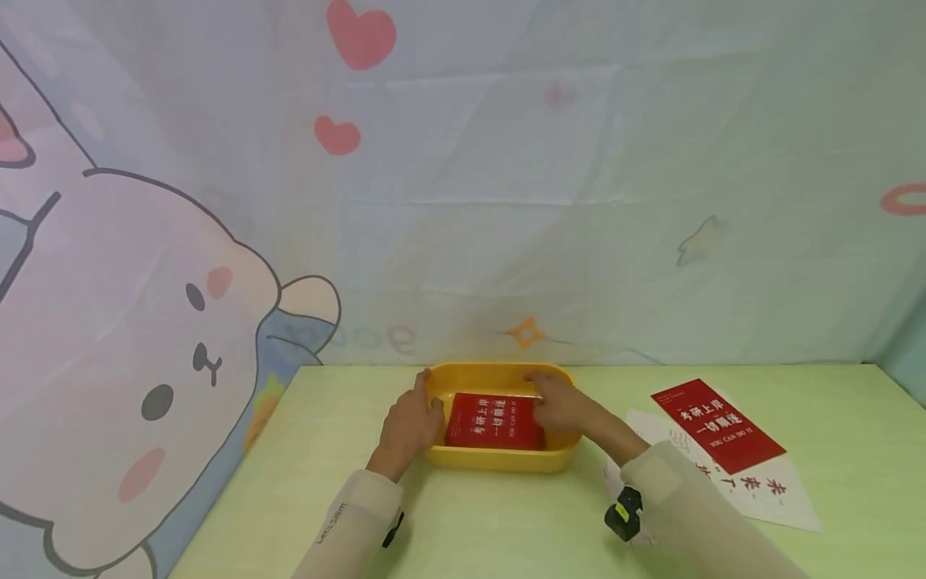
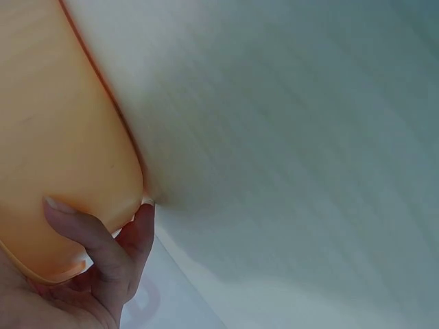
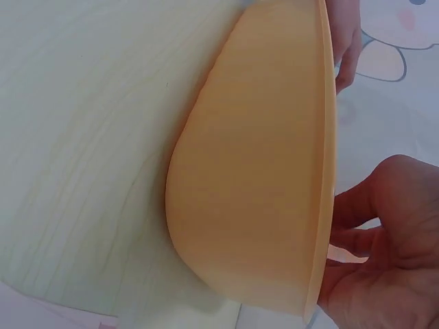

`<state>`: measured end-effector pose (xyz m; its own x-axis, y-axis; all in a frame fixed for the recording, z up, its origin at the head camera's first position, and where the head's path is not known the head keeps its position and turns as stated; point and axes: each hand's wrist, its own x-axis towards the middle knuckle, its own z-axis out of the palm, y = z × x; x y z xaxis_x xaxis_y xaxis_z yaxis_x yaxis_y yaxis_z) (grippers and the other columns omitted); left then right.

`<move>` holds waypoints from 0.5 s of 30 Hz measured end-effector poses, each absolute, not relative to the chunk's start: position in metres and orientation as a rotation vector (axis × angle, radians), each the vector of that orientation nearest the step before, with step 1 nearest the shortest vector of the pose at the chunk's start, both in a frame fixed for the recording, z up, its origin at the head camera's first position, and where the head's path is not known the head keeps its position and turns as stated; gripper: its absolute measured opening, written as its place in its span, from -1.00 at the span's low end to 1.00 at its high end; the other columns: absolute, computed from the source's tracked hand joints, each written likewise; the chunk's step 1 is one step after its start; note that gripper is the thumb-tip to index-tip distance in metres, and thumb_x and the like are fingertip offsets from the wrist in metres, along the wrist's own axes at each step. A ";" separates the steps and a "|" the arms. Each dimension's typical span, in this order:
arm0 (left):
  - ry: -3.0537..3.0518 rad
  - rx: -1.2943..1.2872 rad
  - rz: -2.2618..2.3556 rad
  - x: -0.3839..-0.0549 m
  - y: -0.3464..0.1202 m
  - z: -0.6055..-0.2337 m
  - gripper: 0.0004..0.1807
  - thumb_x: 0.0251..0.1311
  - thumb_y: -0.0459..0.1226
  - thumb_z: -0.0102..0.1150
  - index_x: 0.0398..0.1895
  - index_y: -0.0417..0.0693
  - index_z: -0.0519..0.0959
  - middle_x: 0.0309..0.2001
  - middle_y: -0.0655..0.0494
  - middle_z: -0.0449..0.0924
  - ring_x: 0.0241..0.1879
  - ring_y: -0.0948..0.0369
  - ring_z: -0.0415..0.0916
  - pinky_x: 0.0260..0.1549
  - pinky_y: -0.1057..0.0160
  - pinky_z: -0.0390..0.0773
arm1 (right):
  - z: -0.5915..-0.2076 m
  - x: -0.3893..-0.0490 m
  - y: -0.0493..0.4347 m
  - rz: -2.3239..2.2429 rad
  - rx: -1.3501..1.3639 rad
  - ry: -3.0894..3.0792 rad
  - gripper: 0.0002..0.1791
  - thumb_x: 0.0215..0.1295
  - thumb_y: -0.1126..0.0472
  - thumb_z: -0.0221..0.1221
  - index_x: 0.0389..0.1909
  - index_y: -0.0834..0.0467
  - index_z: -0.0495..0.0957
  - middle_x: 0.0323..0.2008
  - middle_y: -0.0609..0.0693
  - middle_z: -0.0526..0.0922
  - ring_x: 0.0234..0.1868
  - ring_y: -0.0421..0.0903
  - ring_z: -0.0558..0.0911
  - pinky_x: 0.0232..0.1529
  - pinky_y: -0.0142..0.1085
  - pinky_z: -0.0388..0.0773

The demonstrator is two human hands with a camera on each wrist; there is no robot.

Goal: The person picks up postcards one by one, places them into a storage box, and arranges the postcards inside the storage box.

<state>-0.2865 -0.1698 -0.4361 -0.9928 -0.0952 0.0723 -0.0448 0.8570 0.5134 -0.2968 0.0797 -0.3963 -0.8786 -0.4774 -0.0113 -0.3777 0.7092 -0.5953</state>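
A yellow plastic basin (image 1: 499,460) sits on the table near its back edge. Inside it lies a red card (image 1: 486,422) with white printed characters. My left hand (image 1: 410,426) grips the basin's left end, thumb and fingers bent about the wall in the left wrist view. At the right end, my right hand (image 1: 566,406) reaches over the rim and overlaps the card's right edge in the head view. From the right wrist, bent fingers (image 3: 353,205) go behind the basin's rim, which hides their tips; I cannot tell whether they pinch the card.
To the right, another red card (image 1: 718,425) lies on white paper sheets (image 1: 784,498) with red characters, partly covered by my right sleeve. The pale green table (image 1: 499,531) ends against a hanging cloth (image 1: 470,241) with hearts and a cartoon bear.
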 end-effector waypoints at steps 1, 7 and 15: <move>-2.935 0.113 -0.808 -0.287 -0.170 -0.436 -0.38 0.40 -0.14 -0.09 0.51 -0.02 0.15 -0.01 -0.21 0.61 -0.46 0.07 0.44 -0.50 0.20 0.44 | -0.396 -0.296 0.082 -0.931 -0.720 2.752 -0.43 0.29 0.36 0.02 0.32 0.45 0.29 0.25 0.42 0.43 0.12 0.22 0.56 0.23 0.11 0.49; -2.930 0.112 -0.808 -0.288 -0.170 -0.438 -0.38 0.40 -0.15 -0.08 0.50 -0.02 0.15 -0.02 -0.19 0.61 -0.48 0.09 0.44 -0.52 0.22 0.44 | -0.396 -0.296 0.096 -1.148 -0.812 2.755 -0.59 0.36 0.33 0.04 0.18 0.41 0.45 0.14 0.36 0.55 0.02 0.23 0.67 0.05 0.02 0.63; -2.939 0.116 -0.817 -0.286 -0.169 -0.437 -0.36 0.39 -0.15 -0.05 0.51 -0.03 0.14 0.01 -0.19 0.61 -0.49 0.10 0.43 -0.51 0.24 0.45 | -0.394 -0.291 0.117 -1.305 -0.736 2.776 -0.69 0.38 0.31 0.08 0.09 0.31 0.53 0.12 0.31 0.60 0.06 0.24 0.65 -0.02 -0.04 0.66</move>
